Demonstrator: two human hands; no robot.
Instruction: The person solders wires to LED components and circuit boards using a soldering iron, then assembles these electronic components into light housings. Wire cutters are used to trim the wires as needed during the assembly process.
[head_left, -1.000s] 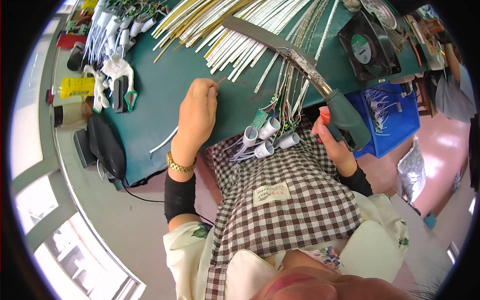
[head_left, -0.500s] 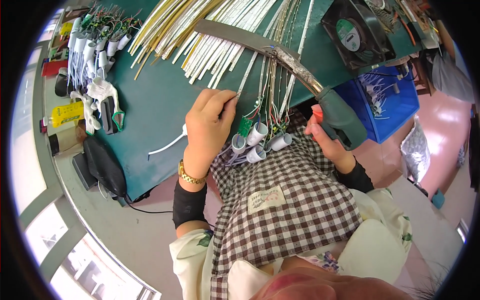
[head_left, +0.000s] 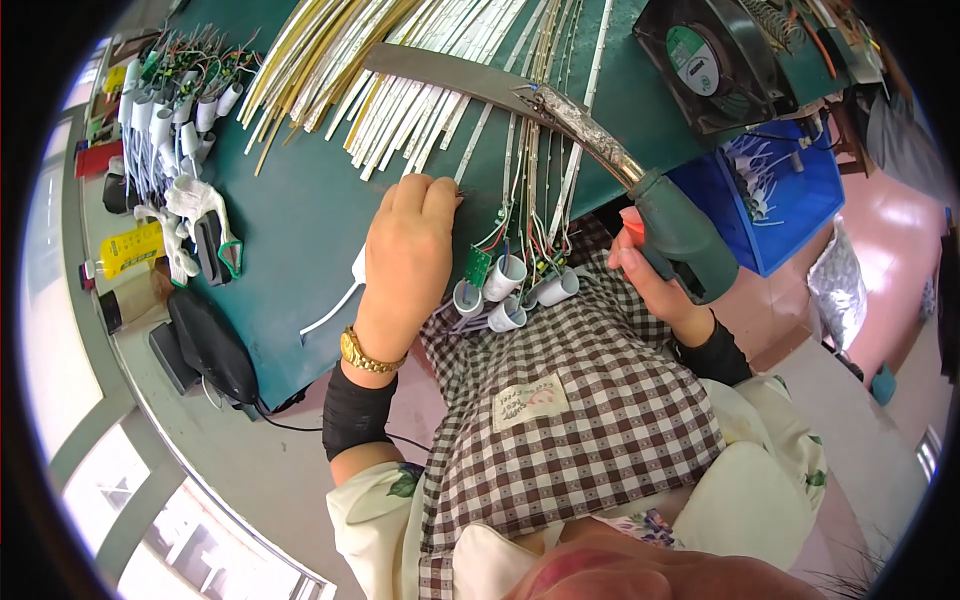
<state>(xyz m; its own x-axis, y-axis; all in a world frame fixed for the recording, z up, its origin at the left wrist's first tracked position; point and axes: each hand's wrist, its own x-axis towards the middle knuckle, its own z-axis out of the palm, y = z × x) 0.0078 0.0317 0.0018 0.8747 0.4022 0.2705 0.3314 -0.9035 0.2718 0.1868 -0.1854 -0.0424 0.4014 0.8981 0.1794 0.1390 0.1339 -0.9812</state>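
My left hand (head_left: 410, 245) is closed above the green table, its fingers curled downward. The fingertips meet the near end of a thin white LED strip (head_left: 478, 140); what they pinch is hidden. My right hand (head_left: 655, 290) grips the dark green handle of a soldering gun (head_left: 690, 235), a finger by its red trigger. From that handle a metal shaft and a long dark curved arm reach left over the strips. Between my hands, several white plastic tubes (head_left: 505, 275) and a green circuit board (head_left: 478, 266) rest against my checked apron, with thin wires running up to the strips.
A pile of white and yellow strips (head_left: 400, 110) covers the far table. A bunch of wired white tubes (head_left: 160, 120), gloves (head_left: 195, 205) and a yellow bottle (head_left: 132, 250) are at left. A black fan (head_left: 705, 65) and a blue bin (head_left: 775, 230) stand at right.
My left hand has turned more back-upward and shifted slightly left, its fingers more bunched. The right hand and soldering gun hold nearly the same place. The whole view has shifted a little.
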